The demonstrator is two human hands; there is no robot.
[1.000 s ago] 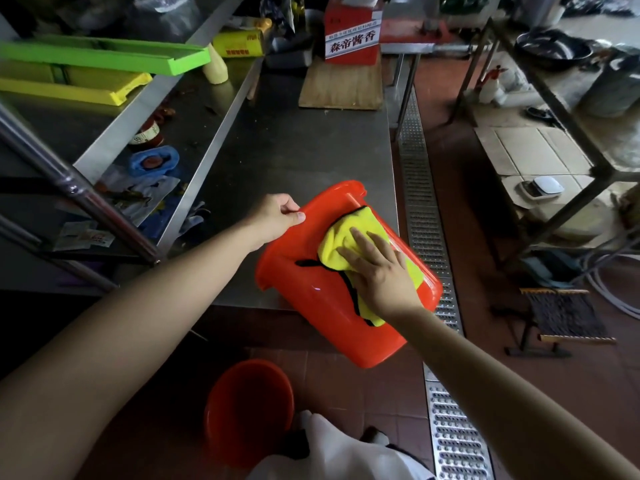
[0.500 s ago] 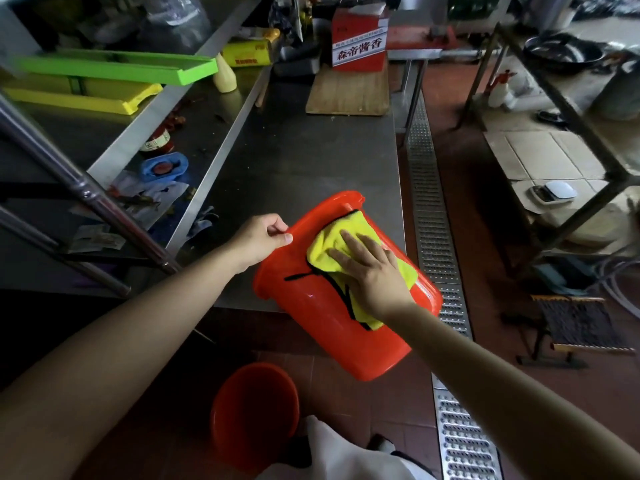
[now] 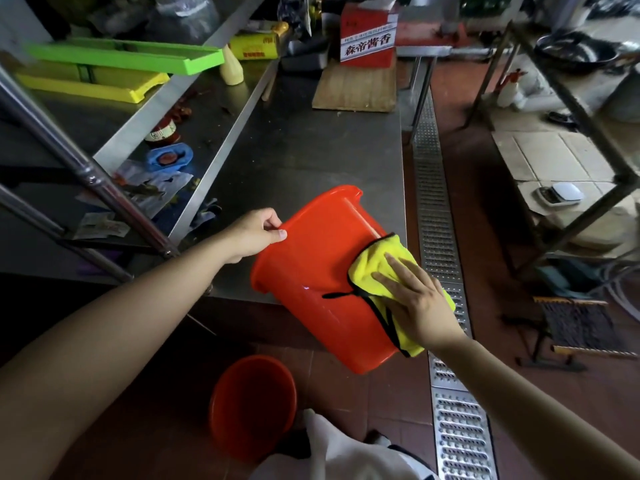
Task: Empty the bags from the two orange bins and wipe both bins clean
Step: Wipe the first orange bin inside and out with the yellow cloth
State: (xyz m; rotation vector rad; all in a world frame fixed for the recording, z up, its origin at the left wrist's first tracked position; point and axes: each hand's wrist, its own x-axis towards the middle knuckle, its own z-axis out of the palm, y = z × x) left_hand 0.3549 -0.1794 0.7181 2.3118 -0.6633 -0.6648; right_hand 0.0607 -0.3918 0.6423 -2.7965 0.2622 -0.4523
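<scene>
An orange bin (image 3: 311, 271) lies tipped on its side over the near edge of the steel table (image 3: 311, 150), its base pointing toward me. My left hand (image 3: 254, 233) pinches the bin's rim on the left side. My right hand (image 3: 414, 303) presses a yellow cloth (image 3: 372, 268) with black edging flat against the bin's right outer wall. A second orange bin (image 3: 252, 403) stands upright on the floor below, near my legs. No bags show in either bin.
A metal floor drain grate (image 3: 440, 237) runs along the table's right side. A wooden board (image 3: 356, 84) and a red box (image 3: 367, 34) sit at the table's far end. Shelves with green and yellow trays (image 3: 121, 64) stand left. A metal rack (image 3: 571, 116) stands right.
My right hand slid the yellow cloth from the middle of the bin's wall to its right side and lower end. The left hand kept its hold on the rim.
</scene>
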